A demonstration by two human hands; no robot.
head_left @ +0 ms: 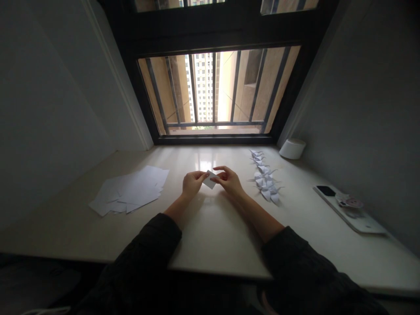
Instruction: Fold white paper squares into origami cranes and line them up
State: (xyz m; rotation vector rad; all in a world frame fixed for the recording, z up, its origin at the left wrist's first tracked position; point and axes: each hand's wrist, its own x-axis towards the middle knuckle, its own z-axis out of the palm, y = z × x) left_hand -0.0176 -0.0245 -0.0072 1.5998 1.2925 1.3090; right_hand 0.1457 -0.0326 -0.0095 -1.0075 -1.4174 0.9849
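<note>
A small folded piece of white paper is held just above the pale desk, between both hands. My left hand pinches its left edge with curled fingers. My right hand grips the right side, thumb and fingers closed on the paper. Both forearms in dark sleeves reach in from the bottom of the view.
A loose stack of white paper sheets lies to the left. A row of several folded white paper cranes lies to the right. A white round container stands at the back right, and a phone lies near the right wall. A barred window is ahead.
</note>
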